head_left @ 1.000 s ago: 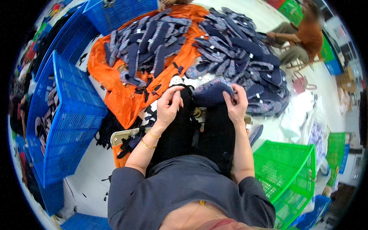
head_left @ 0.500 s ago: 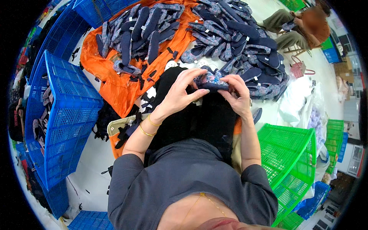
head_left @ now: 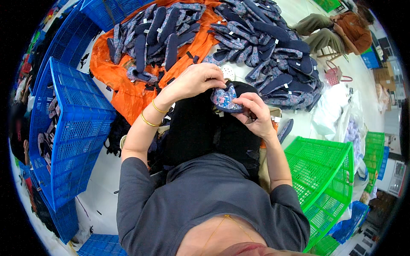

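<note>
Above my lap is a blue slipper (head_left: 224,99) with a floral pattern and a dark sole edge, its rounded toe towards me. My right hand (head_left: 256,114) grips its right side between thumb and fingers. My left hand (head_left: 200,79), fingers curled into a pinch, is at the slipper's far upper edge; what exactly the fingertips pinch there is too small to make out. Beyond my knees lies a big heap of similar slippers (head_left: 265,55), many showing navy soles and small white tags.
Another slipper pile (head_left: 158,32) rests on an orange sheet (head_left: 128,102) to the left, with dark scraps about. Blue crates (head_left: 81,132) stand at my left, a green crate (head_left: 320,170) at my right. A seated person (head_left: 350,32) is far right, near a checked bag (head_left: 332,76).
My left hand has moved up and now pinches at the slipper's far edge. The slipper has turned toe towards me and come slightly nearer, with my right hand lower.
</note>
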A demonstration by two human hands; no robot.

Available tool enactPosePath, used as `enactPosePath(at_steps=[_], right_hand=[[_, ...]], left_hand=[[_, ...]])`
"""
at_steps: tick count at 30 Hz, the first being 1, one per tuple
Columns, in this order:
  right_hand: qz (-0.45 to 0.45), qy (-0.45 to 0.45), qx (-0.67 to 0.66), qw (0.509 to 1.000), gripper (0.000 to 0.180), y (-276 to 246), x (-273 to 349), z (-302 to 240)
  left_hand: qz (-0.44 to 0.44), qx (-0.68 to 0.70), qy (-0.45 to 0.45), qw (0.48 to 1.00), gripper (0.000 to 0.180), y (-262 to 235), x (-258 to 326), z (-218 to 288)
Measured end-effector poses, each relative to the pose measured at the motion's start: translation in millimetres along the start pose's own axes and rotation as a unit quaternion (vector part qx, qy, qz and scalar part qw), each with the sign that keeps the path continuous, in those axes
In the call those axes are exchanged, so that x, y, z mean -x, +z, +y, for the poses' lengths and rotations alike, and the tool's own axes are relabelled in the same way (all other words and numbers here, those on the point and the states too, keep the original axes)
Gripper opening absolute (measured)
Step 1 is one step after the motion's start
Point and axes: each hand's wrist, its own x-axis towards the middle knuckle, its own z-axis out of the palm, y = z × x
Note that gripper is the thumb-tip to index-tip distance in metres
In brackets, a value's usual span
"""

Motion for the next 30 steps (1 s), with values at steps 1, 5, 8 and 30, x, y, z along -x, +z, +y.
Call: enactPosePath(at_steps=[1, 5, 8, 30], right_hand=[[0.000, 0.020, -0.016, 1.000, 0.043, 0, 2, 1], [-0.023, 0.038, -0.040, 0.998, 0.041, -4, -4, -1], [-0.013, 0.066, -0.129, 0.989, 0.030, 0, -6, 6], [0.190, 0.202, -0.412, 0.868, 0.019, 28, -48, 34]], left_hand=[[0.044, -0.027, 0.008, 0.999, 0.013, 1, -1, 2], [0.109, -0.013, -0.030, 0.994, 0.012, 2, -5, 13], [0.109, 0.000, -0.040, 0.993, 0.014, 8, -4, 12], [-0.091, 0.226, -0.172, 0.955, 0.042, 4, -11, -8]])
